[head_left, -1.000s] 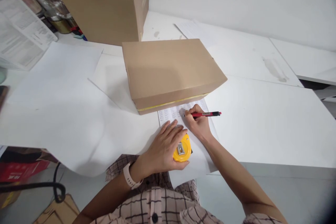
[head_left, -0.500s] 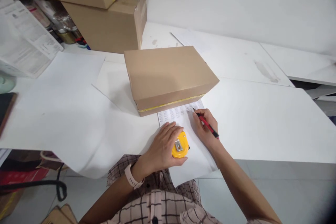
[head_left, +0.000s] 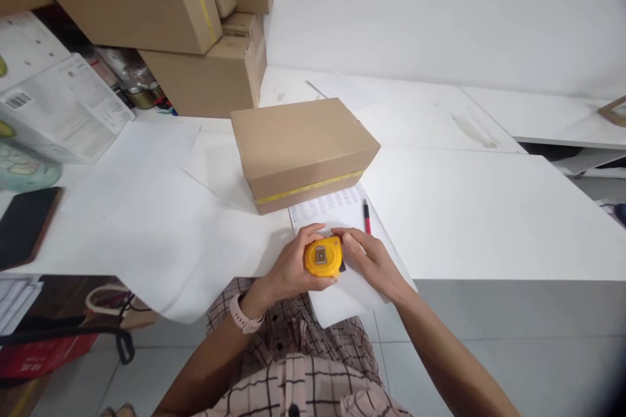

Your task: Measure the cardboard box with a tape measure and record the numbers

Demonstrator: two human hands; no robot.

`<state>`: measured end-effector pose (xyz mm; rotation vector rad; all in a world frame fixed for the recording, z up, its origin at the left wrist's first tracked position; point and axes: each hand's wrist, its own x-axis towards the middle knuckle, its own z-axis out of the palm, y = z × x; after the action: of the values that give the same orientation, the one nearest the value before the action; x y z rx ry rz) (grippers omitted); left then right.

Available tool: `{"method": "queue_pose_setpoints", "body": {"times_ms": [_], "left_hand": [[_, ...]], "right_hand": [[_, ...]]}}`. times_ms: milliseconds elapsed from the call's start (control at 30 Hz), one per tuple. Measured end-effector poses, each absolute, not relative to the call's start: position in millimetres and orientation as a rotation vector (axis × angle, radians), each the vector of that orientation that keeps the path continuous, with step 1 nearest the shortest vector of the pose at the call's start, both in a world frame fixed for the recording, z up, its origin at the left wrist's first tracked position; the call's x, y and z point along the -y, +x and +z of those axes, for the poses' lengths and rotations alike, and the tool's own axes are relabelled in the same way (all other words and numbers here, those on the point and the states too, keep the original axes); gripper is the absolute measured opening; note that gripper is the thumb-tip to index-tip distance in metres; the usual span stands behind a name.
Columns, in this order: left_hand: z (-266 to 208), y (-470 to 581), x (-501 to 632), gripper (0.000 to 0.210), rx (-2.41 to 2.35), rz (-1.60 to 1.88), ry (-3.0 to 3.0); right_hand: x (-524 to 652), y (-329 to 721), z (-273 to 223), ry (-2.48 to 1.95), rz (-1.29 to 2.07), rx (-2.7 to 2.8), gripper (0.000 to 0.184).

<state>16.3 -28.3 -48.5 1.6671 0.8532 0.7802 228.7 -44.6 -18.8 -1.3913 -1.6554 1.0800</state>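
Observation:
A yellow tape measure (head_left: 323, 258) is gripped in my left hand (head_left: 289, 265), fingers along its far side and thumb along its near side. My right hand (head_left: 372, 259) is at the right side of the tape measure, with thumb and fingertips closed against its edge. Whether any blade is drawn out I cannot tell. Below both hands lies a sheet of paper (head_left: 337, 306) with rows of small writing at its far end. The red and black pen (head_left: 366, 216) rests on this sheet, just beyond my right hand. A closed cardboard box (head_left: 303, 150) covers the sheet's far edge.
Large cardboard boxes (head_left: 210, 81) are stacked at the back left. A big white sheet (head_left: 147, 208) hangs over the table's front edge. On the left are a dark phone (head_left: 29, 228) and a white printed carton (head_left: 73, 104). The white table (head_left: 464, 221) stretches right.
My right hand has let go of the pen, which now lies on the paper, and has moved left to the tape measure. My left hand still holds the tape measure. The camera view has shifted.

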Motion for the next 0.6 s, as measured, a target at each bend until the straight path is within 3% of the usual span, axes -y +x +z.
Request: {"method": "queue_pose_setpoints", "body": {"times_ms": [133,267,433,600], "left_hand": [[-38.7,10.1,40.8,0.09,-0.819,0.756,1.577],[-20.5,-3.5,48.9,0.084,-0.8,0.851,1.471],[19.0,-44.7,29.8,0.08,-0.948,1.205,1.333],[52.3,-85.5,-14.9,0.069,-1.181,1.561,1.174]], "right_hand": [[52.8,227.9,-5.1,-1.41,1.114,1.568,0.044],[46.4,248.5,21.7,-1.325,1.149,1.396,0.036],[-19.6,284.8,63.1,-1.162,0.951,1.163,0.036],[-121.3,290.6,83.7,-1.095,0.98,1.185,0.041]]}}
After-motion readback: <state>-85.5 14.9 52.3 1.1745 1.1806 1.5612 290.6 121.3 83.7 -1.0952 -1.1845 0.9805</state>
